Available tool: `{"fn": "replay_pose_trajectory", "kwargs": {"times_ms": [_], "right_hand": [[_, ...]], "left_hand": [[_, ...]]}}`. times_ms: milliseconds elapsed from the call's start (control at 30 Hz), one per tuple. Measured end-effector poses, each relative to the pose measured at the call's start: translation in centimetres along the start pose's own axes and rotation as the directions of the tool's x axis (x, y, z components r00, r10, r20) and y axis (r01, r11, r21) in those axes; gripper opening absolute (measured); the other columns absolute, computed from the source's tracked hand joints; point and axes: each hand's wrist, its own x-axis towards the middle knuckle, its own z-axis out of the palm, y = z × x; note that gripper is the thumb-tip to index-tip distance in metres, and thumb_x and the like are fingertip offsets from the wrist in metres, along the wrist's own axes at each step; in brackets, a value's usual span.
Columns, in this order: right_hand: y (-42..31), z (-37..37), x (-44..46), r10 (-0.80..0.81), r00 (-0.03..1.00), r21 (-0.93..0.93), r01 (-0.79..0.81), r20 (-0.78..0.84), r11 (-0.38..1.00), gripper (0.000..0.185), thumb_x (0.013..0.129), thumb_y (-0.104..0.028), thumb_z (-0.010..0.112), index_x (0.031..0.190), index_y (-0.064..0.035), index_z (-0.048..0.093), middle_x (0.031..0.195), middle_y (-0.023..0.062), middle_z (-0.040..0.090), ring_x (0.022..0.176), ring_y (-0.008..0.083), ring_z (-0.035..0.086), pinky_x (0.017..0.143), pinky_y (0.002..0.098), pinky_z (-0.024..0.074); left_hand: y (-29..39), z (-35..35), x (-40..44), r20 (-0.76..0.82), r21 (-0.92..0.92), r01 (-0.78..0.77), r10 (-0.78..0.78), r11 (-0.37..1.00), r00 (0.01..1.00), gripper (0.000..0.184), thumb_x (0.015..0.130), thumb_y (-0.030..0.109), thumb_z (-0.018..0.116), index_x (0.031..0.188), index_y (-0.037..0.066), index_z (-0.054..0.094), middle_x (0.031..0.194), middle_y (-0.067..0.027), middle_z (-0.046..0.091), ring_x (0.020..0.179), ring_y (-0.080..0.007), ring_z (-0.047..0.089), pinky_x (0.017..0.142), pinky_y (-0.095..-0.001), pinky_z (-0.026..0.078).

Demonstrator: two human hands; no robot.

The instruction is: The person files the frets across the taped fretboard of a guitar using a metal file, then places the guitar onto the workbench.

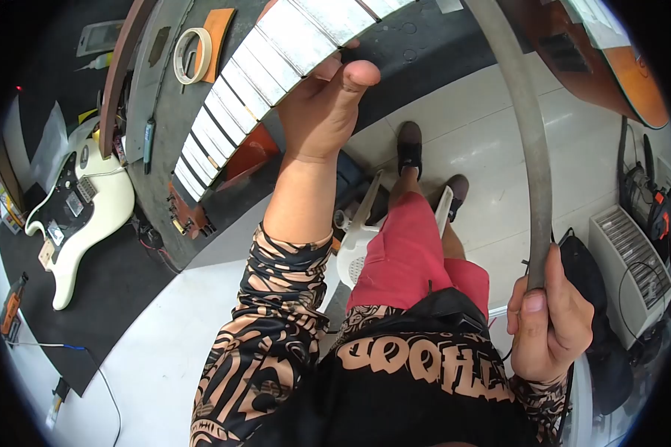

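Note:
A guitar neck [257, 86] runs diagonally across the upper left, its fretboard covered in white strips between the frets. My left hand [317, 115] is closed around this neck from below, thumb sticking out to the right and most fingers hidden behind it. At the neck's lower end is a brown headstock [190, 212] with tuning pegs. In my right hand [555, 328] is the lower end of a long grey bar [533, 141], gripped between thumb and fingers. The bar looks curved in this wide view, and its far end leaves the top of the frame.
A cream electric guitar body [97, 201] lies on the dark mat at left. Near the neck sit a tape roll [179, 56] and a blue pen [148, 141]. An orange-brown guitar body [618, 82] shows at upper right. A white heater-like unit [633, 261] stands right.

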Motion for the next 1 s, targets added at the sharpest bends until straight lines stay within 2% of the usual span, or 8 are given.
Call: {"fn": "replay_pose_trajectory", "kwargs": {"times_ms": [233, 367, 433, 533, 667, 733, 833, 1000], "right_hand": [[0.5, -0.3, -1.2, -0.012, 0.996, -0.056, 0.017, 0.085, 0.998, 0.044, 0.088, 0.005, 0.050, 0.132, 0.0058, 0.051, 0.064, 0.0084, 0.056, 0.049, 0.0111, 0.050, 0.047, 0.0234, 0.0390], [0.2, -0.6, -1.4, -0.018, 0.992, -0.066, 0.027, 0.127, 0.997, 0.046, 0.088, 0.007, 0.048, 0.134, 0.0045, 0.050, 0.063, 0.0067, 0.055, 0.047, 0.0091, 0.046, 0.045, 0.0228, 0.0375], [-0.4, -0.9, -1.6, 0.075, 0.988, -0.086, -0.064, 0.131, 0.994, 0.045, 0.078, 0.005, 0.062, 0.123, 0.0048, 0.060, 0.066, 0.0144, 0.059, 0.052, 0.0237, 0.057, 0.054, 0.0288, 0.0466], [-0.9, -1.1, -1.5, 0.082, 0.986, -0.130, -0.063, 0.143, 0.990, 0.045, 0.077, 0.005, 0.063, 0.122, 0.0048, 0.060, 0.066, 0.0139, 0.059, 0.051, 0.0236, 0.056, 0.052, 0.0295, 0.0464], [-1.7, -1.0, -1.6, 0.059, 0.988, -0.194, -0.030, 0.144, 0.981, 0.045, 0.075, 0.007, 0.063, 0.120, 0.0043, 0.062, 0.067, 0.0136, 0.061, 0.050, 0.0236, 0.057, 0.051, 0.0298, 0.0472], [-2.2, -0.9, -1.5, 0.035, 0.990, -0.223, -0.003, 0.137, 0.975, 0.046, 0.074, 0.007, 0.064, 0.120, 0.0044, 0.062, 0.068, 0.0135, 0.061, 0.051, 0.0239, 0.057, 0.051, 0.0300, 0.0475], [-3.3, -0.9, -1.0, -0.004, 0.988, -0.328, 0.056, 0.156, 0.943, 0.047, 0.073, 0.009, 0.064, 0.120, 0.0036, 0.061, 0.071, 0.0137, 0.062, 0.053, 0.0249, 0.059, 0.051, 0.0310, 0.0480], [-3.7, 0.0, -0.8, -0.053, 0.991, -0.480, 0.105, 0.120, 0.871, 0.049, 0.072, 0.009, 0.066, 0.120, -0.0009, 0.062, 0.074, 0.0123, 0.064, 0.055, 0.0248, 0.060, 0.051, 0.0314, 0.0478]], "left_hand": [[1.1, 1.2, 0.5, 0.006, -0.158, 0.035, -0.035, 0.987, 0.999, 0.041, 0.068, 0.023, 0.087, 0.078, 0.014, 0.048, 0.104, -0.0044, 0.061, 0.102, -0.0163, 0.057, 0.091, -0.0312, 0.046], [0.0, -0.2, 0.2, 0.133, 0.076, -0.015, 0.005, 0.997, 0.991, 0.066, 0.077, 0.033, 0.081, 0.129, 0.006, 0.051, 0.125, -0.0117, 0.057, 0.113, -0.0236, 0.054, 0.094, -0.0359, 0.042], [0.1, -0.3, 0.3, 0.208, 0.179, -0.068, 0.030, 0.982, 0.978, 0.074, 0.076, 0.031, 0.081, 0.136, 0.006, 0.045, 0.125, -0.0124, 0.057, 0.114, -0.0225, 0.054, 0.094, -0.0354, 0.042], [1.4, 0.6, 0.4, 0.140, 0.150, 0.111, -0.132, 0.982, 0.981, 0.047, 0.077, 0.027, 0.081, 0.111, -0.001, 0.062, 0.123, -0.0150, 0.058, 0.117, -0.0231, 0.054, 0.092, -0.0325, 0.046], [2.3, 1.1, 0.5, 0.150, 0.151, 0.339, -0.361, 0.928, 0.920, 0.061, 0.081, 0.019, 0.078, 0.131, 0.001, 0.050, 0.123, -0.0119, 0.058, 0.117, -0.0238, 0.055, 0.093, -0.0326, 0.047], [0.8, 1.0, 0.9, 0.144, -0.180, 0.328, -0.305, 0.928, 0.941, 0.066, 0.080, 0.017, 0.079, 0.135, 0.005, 0.045, 0.126, -0.0105, 0.056, 0.117, -0.0236, 0.054, 0.093, -0.0334, 0.048], [1.1, 2.3, 3.0, 0.222, -0.011, -0.007, 0.010, 1.000, 0.975, 0.081, 0.077, 0.016, 0.080, 0.142, 0.008, 0.033, 0.126, -0.0087, 0.053, 0.116, -0.0234, 0.055, 0.090, -0.0336, 0.050], [1.0, 3.9, 2.9, 0.127, -0.361, -0.003, 0.053, 0.932, 0.991, 0.098, 0.070, 0.017, 0.085, 0.143, 0.006, 0.021, 0.127, -0.0110, 0.049, 0.125, -0.0190, 0.044, 0.107, -0.0353, 0.032]]}}
